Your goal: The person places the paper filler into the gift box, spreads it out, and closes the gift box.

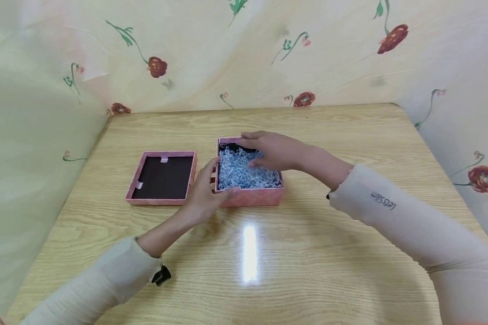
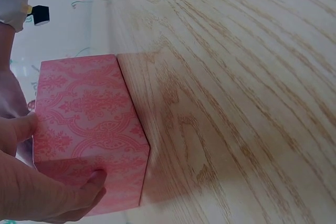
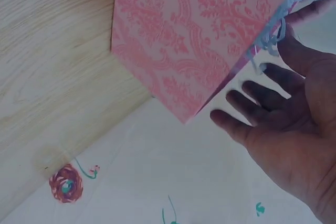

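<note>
A pink patterned box (image 1: 252, 197) stands on the table, filled with light-blue shredded paper (image 1: 244, 169). Some dark lining shows at its back inside. My left hand (image 1: 205, 196) holds the box by its front left corner, thumb at the front rim and fingers along the left side. In the left wrist view, those fingers (image 2: 79, 195) lie against the box wall (image 2: 89, 108). Over the back right of the box hovers my right hand (image 1: 274, 151), above the shreds. The right wrist view shows its fingers (image 3: 241, 124) spread and loosely bent beside the rim, with nothing in them.
To the left of the box lies a pink lid (image 1: 158, 201), its dark inside facing up with two pale tabs. The wooden table (image 1: 309, 271) meets a floral cloth (image 1: 260, 58) at the back and sides.
</note>
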### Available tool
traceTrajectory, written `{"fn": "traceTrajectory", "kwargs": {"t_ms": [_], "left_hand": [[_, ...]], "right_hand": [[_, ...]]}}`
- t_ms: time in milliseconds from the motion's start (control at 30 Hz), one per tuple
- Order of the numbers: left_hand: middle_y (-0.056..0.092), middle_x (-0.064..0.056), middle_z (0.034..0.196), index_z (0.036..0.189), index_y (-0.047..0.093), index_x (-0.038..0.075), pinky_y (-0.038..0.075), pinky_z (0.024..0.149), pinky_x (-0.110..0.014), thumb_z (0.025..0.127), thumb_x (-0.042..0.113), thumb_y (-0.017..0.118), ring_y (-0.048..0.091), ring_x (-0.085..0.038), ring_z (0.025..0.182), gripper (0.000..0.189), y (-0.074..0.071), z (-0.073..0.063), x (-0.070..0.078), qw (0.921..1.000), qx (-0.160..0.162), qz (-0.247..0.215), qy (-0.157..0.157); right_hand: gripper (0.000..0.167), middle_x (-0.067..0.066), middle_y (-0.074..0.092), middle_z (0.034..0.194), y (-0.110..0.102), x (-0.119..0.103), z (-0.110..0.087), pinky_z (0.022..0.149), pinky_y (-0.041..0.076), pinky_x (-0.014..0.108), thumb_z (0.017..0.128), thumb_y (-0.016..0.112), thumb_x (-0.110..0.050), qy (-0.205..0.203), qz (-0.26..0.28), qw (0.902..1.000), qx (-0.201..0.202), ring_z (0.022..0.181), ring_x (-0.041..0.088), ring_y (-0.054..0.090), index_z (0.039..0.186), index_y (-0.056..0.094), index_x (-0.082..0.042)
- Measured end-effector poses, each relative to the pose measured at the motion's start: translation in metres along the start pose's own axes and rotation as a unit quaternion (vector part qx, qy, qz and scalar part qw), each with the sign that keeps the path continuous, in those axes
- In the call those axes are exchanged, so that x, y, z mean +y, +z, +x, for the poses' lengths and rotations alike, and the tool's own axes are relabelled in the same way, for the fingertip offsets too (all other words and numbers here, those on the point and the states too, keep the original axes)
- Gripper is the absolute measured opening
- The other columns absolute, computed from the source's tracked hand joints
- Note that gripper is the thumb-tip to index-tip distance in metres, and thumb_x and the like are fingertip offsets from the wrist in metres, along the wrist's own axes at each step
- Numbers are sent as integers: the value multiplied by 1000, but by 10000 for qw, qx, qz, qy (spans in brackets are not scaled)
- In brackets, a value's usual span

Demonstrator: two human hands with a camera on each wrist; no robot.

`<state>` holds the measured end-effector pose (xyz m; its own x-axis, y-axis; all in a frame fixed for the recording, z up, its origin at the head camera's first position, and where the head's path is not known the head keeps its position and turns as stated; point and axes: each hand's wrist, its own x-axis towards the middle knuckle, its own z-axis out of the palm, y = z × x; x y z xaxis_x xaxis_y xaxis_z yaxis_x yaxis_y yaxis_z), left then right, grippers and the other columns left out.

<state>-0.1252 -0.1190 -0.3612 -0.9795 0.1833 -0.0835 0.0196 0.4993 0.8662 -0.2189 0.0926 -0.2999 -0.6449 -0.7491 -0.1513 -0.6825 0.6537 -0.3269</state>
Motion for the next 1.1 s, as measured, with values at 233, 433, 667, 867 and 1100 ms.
{"fn": "traceTrajectory", "kwargs": {"t_ms": [233,433,667,867,1100], "left_hand": [[30,-12,150,154,17,15,46,98,-45,89,31,70,44,-34,128,85,0,-1,1,10000,-13,-34,40],[30,-12,151,154,17,16,46,98,-46,89,32,71,43,-34,129,86,0,-1,0,10000,-24,-12,49],[31,-13,149,153,20,14,47,96,-47,89,29,70,44,-37,127,82,-4,-2,3,9998,-75,-43,150],[31,-15,151,152,22,15,46,98,-48,90,35,68,43,-36,130,80,-18,-6,2,9999,71,-106,-15],[31,-14,151,152,23,14,40,103,-49,92,31,66,42,-33,131,76,-32,-9,-4,9992,350,22,-180]], "right_hand": [[74,12,14,160,-1,6,-15,114,21,52,94,63,-34,18,-142,9993,357,145,35,15,153,25,-12],[73,15,14,159,-4,2,-25,114,19,54,94,64,-31,56,-127,9978,641,145,37,15,152,26,-9],[74,15,15,159,-9,-7,-30,113,19,55,95,62,-34,270,-198,9962,810,144,37,15,153,24,-8],[75,16,13,159,-12,-15,-26,114,17,55,96,60,-35,592,219,9937,931,145,37,14,154,19,-10],[75,16,15,159,-14,-23,-19,115,19,51,96,59,-35,730,625,9906,975,145,36,15,154,19,-10]]}}
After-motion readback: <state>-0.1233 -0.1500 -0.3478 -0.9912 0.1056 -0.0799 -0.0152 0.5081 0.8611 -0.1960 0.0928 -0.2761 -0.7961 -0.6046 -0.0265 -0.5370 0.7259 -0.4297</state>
